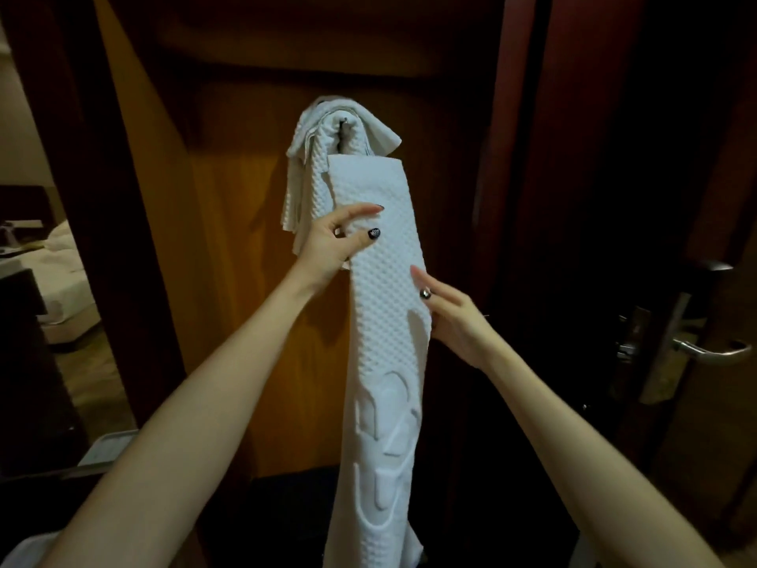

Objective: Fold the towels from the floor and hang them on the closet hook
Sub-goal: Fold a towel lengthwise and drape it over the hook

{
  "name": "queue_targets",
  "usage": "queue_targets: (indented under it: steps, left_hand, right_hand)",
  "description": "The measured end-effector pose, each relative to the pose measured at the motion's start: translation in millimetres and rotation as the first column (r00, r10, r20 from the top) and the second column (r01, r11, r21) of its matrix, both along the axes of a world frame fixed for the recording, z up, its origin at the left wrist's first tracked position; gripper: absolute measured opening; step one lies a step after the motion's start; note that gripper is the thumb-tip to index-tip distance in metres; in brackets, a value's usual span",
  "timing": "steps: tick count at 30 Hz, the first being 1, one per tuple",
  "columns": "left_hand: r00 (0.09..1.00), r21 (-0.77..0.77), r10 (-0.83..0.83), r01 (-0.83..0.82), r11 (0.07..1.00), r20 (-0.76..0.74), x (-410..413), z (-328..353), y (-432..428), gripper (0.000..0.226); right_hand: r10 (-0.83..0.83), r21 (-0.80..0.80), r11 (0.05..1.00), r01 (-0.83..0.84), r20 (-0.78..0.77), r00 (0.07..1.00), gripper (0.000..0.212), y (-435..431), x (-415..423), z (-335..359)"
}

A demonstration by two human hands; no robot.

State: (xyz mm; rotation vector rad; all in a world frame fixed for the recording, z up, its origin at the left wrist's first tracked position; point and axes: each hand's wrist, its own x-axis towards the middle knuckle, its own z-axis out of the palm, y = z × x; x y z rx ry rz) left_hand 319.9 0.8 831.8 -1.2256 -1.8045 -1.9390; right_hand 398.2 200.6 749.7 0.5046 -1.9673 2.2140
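Note:
A long white textured towel [383,342], folded into a narrow strip, hangs down the wooden closet door from a small metal hook [346,121]. Another white towel [305,178] is draped over the same hook behind it, bunched at the top and hanging to the left. My left hand [336,239] pinches the left edge of the long towel between thumb and fingers. My right hand [454,317] rests with fingers apart against the towel's right edge, lower down.
The wooden closet door [229,239] fills the middle. A dark door with a metal lever handle [712,350] stands at the right. At the left, an opening shows a bed [61,272] and carpet. A flat grey scale [110,448] lies on the floor at lower left.

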Motion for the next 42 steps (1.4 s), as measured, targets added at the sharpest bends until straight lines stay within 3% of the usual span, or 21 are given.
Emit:
queue_targets:
  steps: [4, 11, 15, 18, 24, 30, 34, 37, 42]
  left_hand:
    - [0.998, -0.025, 0.064, -0.064, 0.998, 0.011, -7, 7, -7, 0.028]
    - [0.972, -0.037, 0.231, -0.232, 0.972, -0.031, -21, 11, -35, 0.029]
    - [0.996, -0.155, 0.007, 0.007, 0.988, 0.089, -20, 5, -47, 0.048]
    - [0.965, -0.081, -0.154, 0.175, 0.981, 0.214, -7, -16, -41, 0.067]
    - [0.961, 0.030, -0.184, 0.182, 0.983, 0.204, 3, -42, -18, 0.089]
    - [0.983, -0.103, -0.159, 0.169, 0.980, 0.095, 10, -54, -2, 0.074]
    - [0.999, -0.080, -0.040, 0.042, 0.996, 0.037, 9, -49, 3, 0.055]
    - [0.998, -0.005, 0.013, -0.012, 1.000, 0.069, 7, -47, 2, 0.058]
    - [0.992, -0.062, 0.125, -0.124, 0.990, 0.018, 7, -40, -1, 0.061]
  right_hand:
    - [0.001, 0.076, 0.997, 0.000, -0.020, 1.000, 0.050, -14, 1, -19]
    - [-0.036, 0.061, 0.997, 0.043, -0.120, 0.992, 0.042, -27, -2, 12]
    - [-0.121, -0.050, 0.992, 0.114, -0.170, 0.978, 0.037, -36, -9, 35]
    - [-0.181, -0.118, 0.980, 0.162, -0.176, 0.968, 0.034, -36, -16, 51]
    - [-0.272, -0.124, 0.959, 0.255, -0.153, 0.950, 0.034, -25, -22, 65]
    - [-0.303, -0.141, 0.947, 0.289, -0.089, 0.949, 0.031, -16, -18, 60]
    - [-0.216, 0.088, 0.971, 0.223, -0.076, 0.973, 0.045, -10, -11, 57]
    - [-0.176, 0.170, 0.967, 0.192, -0.103, 0.979, 0.058, -11, -2, 43]
    - [-0.140, 0.153, 0.974, 0.165, -0.158, 0.977, 0.068, -27, 3, 9]
